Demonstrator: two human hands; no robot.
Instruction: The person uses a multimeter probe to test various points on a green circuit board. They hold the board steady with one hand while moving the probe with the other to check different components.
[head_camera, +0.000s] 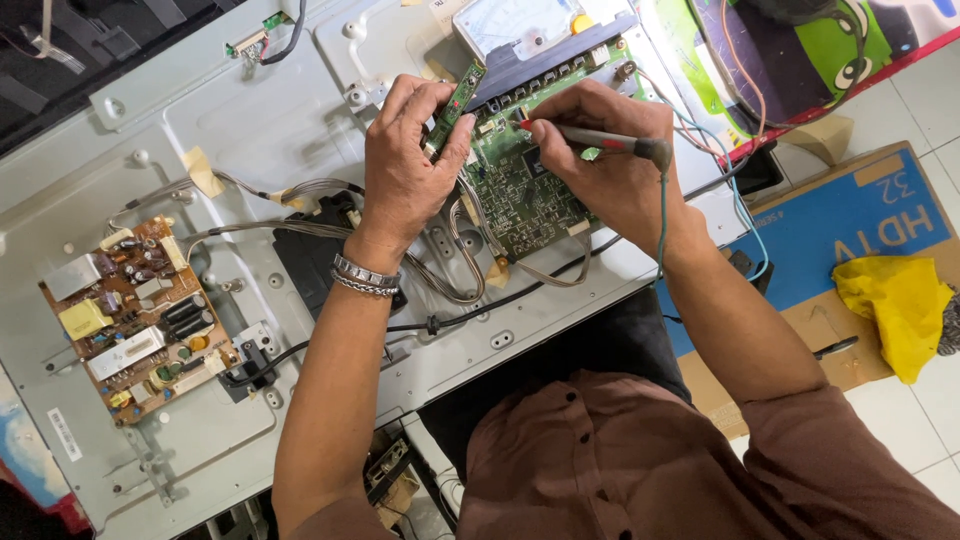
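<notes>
Your left hand (405, 165) is closed around a narrow green strip board (455, 105), pinched between thumb and fingers so that it stands tilted up and away from you, its lower end hidden in your grip. Your right hand (605, 150) is curled tight on a probe (595, 138) with a dark, red-banded handle, held like a pen; its tip points left and comes down at the upper left part of the green main board (520, 195), though whether it actually touches a contact is too small to tell. That main board lies directly beneath and between your 2 hands, on the grey metal back panel (250, 120). A thin cable (662, 215) drops from the probe's rear end past your right wrist.

Just beyond your hands sits an analogue meter (515, 22) with a pale dial. Well to the left of your left forearm is a brown power board (135, 315) crowded with components, joined by grey wire bundles (300, 190) that run under your left wrist. To the right of your right forearm a flattened blue and brown cardboard box (860, 225) lies on the floor; it holds nothing inside, but a yellow cloth (900, 305) rests on top of it.
</notes>
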